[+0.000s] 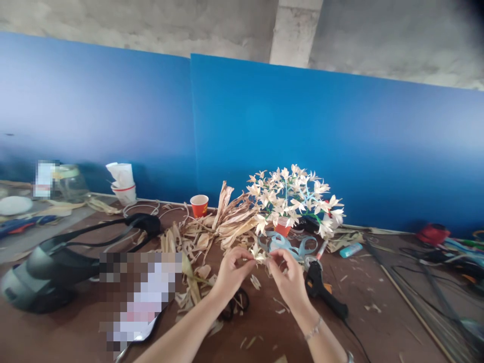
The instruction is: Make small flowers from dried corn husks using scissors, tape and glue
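Between the fingertips of both hands is a small pale corn-husk flower [258, 253]. My left hand [233, 269] pinches its left side, thumb and forefinger together. On the other side my right hand [289, 277] pinches its edge; the exact contact point is too small to make out. Just behind stands a bunch of finished husk flowers [283, 204] in a red paper cup [282, 228]. Light blue ribbon [287, 247] curls in front of that cup. A black glue gun [321, 288] lies right of my right hand. Black scissor handles [239, 302] show partly under my left wrist.
Dry corn husks [234, 217] are heaped behind and left of my hands. Farther left are another red cup [199, 205], a black headset [56, 272] and a blurred-out phone-like object [145, 302]. Thin rods [412, 307] and cables lie at the right. A blue panel [264, 126] stands behind.
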`<control>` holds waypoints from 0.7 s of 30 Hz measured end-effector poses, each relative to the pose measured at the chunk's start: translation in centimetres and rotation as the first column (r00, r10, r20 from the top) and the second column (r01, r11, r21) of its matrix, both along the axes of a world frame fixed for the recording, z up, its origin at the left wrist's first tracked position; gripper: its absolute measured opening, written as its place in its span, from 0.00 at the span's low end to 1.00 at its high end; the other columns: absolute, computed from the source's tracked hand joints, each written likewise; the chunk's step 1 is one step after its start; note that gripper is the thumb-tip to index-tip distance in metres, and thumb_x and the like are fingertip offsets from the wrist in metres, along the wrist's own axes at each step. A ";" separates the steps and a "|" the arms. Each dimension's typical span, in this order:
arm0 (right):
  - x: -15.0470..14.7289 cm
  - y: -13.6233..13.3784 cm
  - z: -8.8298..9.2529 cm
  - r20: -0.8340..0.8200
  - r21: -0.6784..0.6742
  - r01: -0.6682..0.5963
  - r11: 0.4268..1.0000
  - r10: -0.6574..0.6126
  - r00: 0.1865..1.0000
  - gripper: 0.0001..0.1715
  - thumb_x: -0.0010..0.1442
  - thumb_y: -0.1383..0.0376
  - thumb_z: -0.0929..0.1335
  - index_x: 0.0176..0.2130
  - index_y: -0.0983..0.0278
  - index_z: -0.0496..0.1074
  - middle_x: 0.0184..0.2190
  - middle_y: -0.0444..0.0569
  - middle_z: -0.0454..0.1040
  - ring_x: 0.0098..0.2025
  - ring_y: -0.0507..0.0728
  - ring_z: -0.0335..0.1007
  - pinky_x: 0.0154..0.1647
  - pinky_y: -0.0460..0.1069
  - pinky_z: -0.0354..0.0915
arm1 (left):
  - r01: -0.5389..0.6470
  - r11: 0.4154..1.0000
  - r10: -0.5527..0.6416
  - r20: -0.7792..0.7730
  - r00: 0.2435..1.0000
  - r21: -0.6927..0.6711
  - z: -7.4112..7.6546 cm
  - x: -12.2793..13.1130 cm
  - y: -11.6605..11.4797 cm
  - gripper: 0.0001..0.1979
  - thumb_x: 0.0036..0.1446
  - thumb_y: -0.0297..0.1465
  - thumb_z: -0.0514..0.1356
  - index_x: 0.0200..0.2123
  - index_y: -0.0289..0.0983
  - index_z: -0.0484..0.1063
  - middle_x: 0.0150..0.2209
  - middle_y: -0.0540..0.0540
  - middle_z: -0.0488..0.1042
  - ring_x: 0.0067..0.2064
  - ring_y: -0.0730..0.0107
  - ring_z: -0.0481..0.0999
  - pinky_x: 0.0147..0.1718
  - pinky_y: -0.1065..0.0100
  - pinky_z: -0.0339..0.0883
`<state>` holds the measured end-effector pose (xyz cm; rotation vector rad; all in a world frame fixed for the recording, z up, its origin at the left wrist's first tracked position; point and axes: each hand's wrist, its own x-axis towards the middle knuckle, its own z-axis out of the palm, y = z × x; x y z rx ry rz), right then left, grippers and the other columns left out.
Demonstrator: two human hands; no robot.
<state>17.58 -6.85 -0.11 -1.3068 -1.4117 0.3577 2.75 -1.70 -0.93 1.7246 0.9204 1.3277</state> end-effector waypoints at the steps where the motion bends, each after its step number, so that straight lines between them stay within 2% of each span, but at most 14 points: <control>1: 0.0 -0.1 0.2 -0.004 -0.013 -0.019 1.000 0.019 1.000 0.07 0.55 0.62 0.65 0.34 0.64 0.67 0.26 0.47 0.70 0.27 0.54 0.66 0.26 0.47 0.62 | 0.004 1.000 -0.004 0.002 1.000 -0.006 0.0 0.0 0.0 0.02 0.45 0.28 0.61 0.24 0.36 0.71 0.29 0.48 0.72 0.35 0.67 0.71 0.37 0.67 0.62; 6: -0.8 -0.5 1.1 -0.031 -0.056 -0.119 0.991 0.117 0.993 0.09 0.55 0.61 0.65 0.30 0.65 0.68 0.24 0.45 0.70 0.25 0.52 0.63 0.25 0.45 0.60 | 0.054 0.998 -0.053 0.036 0.998 -0.019 -0.2 -0.1 0.0 0.02 0.45 0.29 0.61 0.24 0.36 0.71 0.29 0.48 0.71 0.34 0.68 0.70 0.35 0.68 0.62; 14: -1.6 -0.6 1.5 -0.036 -0.043 -0.132 0.990 0.131 0.991 0.11 0.56 0.62 0.63 0.26 0.65 0.66 0.21 0.43 0.66 0.22 0.50 0.60 0.22 0.44 0.58 | 0.079 0.994 -0.082 0.033 0.996 0.069 -0.5 0.0 0.3 0.04 0.45 0.31 0.62 0.24 0.36 0.72 0.29 0.46 0.72 0.35 0.65 0.70 0.37 0.67 0.62; 21: -1.6 -0.7 1.5 -0.029 -0.039 -0.122 0.992 0.121 0.992 0.10 0.56 0.63 0.63 0.25 0.65 0.66 0.20 0.43 0.66 0.21 0.50 0.59 0.21 0.44 0.57 | 0.099 0.992 -0.102 0.029 0.994 0.078 -0.8 0.2 0.3 0.06 0.46 0.33 0.62 0.24 0.37 0.73 0.28 0.45 0.72 0.34 0.65 0.70 0.37 0.66 0.63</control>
